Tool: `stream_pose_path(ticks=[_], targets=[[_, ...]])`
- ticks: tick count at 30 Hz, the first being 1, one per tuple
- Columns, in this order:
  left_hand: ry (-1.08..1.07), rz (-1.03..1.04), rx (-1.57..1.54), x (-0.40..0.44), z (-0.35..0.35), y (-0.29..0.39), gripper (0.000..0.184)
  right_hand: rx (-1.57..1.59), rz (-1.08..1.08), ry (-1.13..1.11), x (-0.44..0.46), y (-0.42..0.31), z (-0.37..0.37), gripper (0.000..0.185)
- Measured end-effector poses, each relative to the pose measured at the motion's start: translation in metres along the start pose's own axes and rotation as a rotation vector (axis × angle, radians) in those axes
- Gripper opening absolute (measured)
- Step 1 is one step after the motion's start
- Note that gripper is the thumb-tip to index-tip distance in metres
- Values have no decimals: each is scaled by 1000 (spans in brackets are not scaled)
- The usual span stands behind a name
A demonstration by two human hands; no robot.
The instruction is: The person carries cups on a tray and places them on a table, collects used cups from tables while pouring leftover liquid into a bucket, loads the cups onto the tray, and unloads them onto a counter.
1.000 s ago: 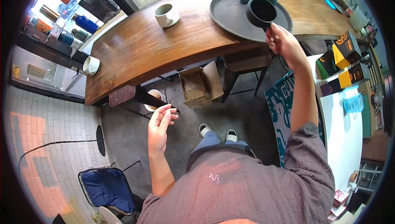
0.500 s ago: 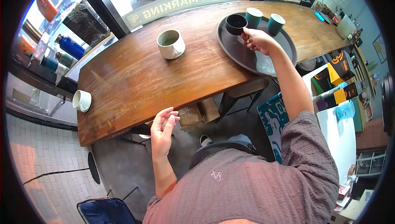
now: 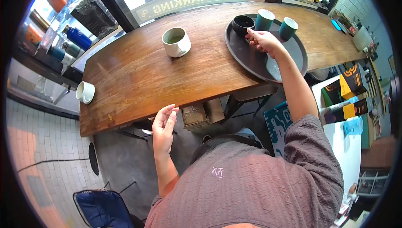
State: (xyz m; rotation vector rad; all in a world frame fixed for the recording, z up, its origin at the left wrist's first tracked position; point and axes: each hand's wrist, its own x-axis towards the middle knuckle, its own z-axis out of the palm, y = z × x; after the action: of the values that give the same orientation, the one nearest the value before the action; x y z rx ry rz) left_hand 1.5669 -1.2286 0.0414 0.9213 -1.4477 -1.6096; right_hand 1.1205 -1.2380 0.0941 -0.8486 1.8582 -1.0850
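The black cup point(image 3: 243, 26) sits on the far-left part of the round tray point(image 3: 247, 58); the right hand point(image 3: 264, 42) grips it at its near side. 2 teal cups point(image 3: 264, 21) stand upright on the tray's far side. Left of the tray are 2 white mugs point(image 3: 177, 48). The left hand point(image 3: 164, 127), loosely open with fingers bent, is left of and nearer than the tray.

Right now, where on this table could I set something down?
The table has bare wood between the middle white mug and the left-end white mug, and between the middle one and the round tray. It's crowded on the tray's far side, where the black cup, two teal cups and your right hand are close together.
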Motion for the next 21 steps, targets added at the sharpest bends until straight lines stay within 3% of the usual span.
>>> stream_pose_path(ticks=[3,4,7,10,12,16,21], targets=[[93,26,-23,-19,21,-3,31,-110,-133,192,-16,-4,8,43],[102,13,-23,-27,27,-4,31,-121,-146,165,-25,-4,8,43],[195,-12,-3,-56,50,-7,30,-220,-596,301,-50,6,8,38],[314,-25,5,-91,77,-19,29,-225,-655,276,-108,6,15,34],[394,-73,-40,-119,91,-30,29,-124,-757,168,-131,21,26,30],[515,-182,-78,-191,114,-32,28,7,-692,-235,-175,42,60,18],[881,-106,-105,-294,100,-33,25,187,-678,-531,-223,65,133,18]])
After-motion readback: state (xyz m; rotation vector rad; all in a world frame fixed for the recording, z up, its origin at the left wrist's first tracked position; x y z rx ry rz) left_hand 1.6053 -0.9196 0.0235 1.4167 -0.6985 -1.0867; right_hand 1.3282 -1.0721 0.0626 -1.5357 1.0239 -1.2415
